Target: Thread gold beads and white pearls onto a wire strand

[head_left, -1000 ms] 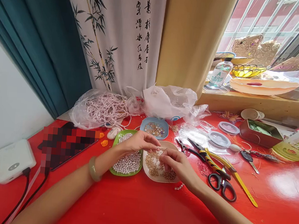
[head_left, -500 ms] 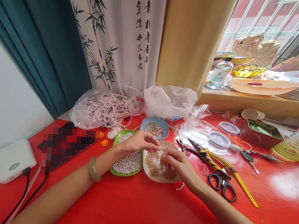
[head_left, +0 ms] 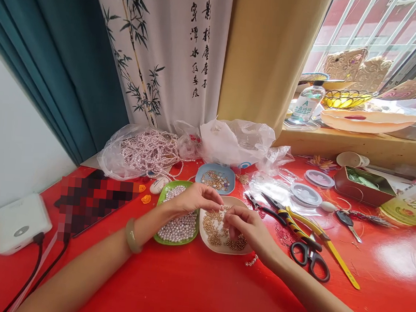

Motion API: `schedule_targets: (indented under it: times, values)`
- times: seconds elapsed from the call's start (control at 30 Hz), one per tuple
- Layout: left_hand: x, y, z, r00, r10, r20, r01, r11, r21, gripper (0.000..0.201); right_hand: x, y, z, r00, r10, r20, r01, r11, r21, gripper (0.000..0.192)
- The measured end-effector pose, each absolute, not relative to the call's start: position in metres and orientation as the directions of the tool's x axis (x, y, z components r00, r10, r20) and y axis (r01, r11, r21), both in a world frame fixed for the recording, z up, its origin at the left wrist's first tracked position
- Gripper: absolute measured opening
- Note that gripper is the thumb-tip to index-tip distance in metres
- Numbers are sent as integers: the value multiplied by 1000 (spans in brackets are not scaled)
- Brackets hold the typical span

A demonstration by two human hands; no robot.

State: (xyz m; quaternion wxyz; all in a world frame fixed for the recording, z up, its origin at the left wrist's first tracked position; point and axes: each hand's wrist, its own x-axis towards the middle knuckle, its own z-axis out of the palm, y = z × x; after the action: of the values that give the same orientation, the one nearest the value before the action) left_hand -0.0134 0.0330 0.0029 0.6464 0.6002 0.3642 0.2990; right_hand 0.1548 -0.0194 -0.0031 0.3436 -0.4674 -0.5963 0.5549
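Head view is showing the left hand (head_left: 191, 199) and right hand (head_left: 244, 227) meeting over the shallow beige dish of small gold beads (head_left: 206, 238) on the glossy red bench (head_left: 189, 285). Both sets of fingers are pinching closed on something too tiny to identify. A short strung piece (head_left: 251, 261) is lying beside the dish; the green dish of pale pearls (head_left: 172, 233) is looking full, so much stringing appears left.
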Motion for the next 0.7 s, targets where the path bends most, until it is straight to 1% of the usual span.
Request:
schedule_targets:
  times: [0.13,0.23,0.7]
  values:
    - [-13,34,1,563,821,-96,48,83,995,20,153,-19,-4,-303,947,-108,148,-65,-987,11]
    - [-13,35,-1,570,819,-74,46,57,997,19,153,-19,-4,-283,954,-103,140,-65,-988,15]
    - [-11,33,-2,579,813,-58,66,24,997,18,154,-19,-5,-282,958,-54,212,8,-977,15]
